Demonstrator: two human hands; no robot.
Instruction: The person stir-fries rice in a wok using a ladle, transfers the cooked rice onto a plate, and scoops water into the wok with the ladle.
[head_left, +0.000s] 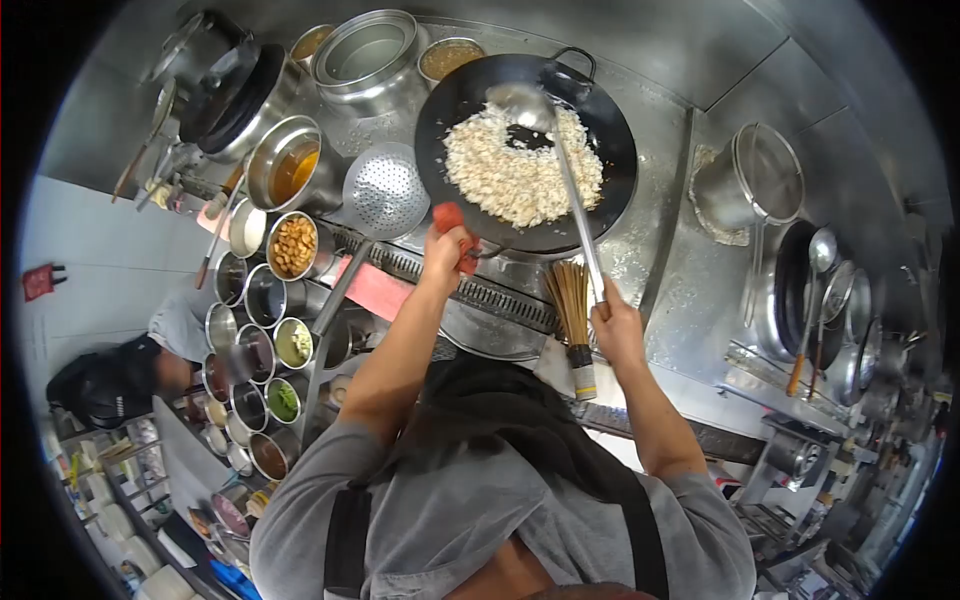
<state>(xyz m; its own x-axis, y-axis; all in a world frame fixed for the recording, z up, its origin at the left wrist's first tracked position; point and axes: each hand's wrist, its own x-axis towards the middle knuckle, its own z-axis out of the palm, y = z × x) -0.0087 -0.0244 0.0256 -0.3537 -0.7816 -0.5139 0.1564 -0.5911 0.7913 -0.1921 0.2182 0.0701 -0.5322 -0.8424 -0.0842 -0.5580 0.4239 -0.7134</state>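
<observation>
A large black wok (622,165) holds pale fried rice (490,170) spread across its middle. My left hand (445,252) is closed round a red cloth (449,217) at the wok's near-left handle. The handle of a long metal ladle (572,185) is gripped in my right hand (617,322), below the wok. The ladle's bowl rests at the far side of the rice. Between my hands, nearer the right one, a bamboo brush (572,310) stands against the wok's near side.
Left of the wok lie a perforated strainer (386,190), a pot of amber liquid (293,172) and several ingredient tins (292,246). Behind stands a metal pot (364,60). A sieve pot (765,175) is at the right. Another person (115,380) is at the far left.
</observation>
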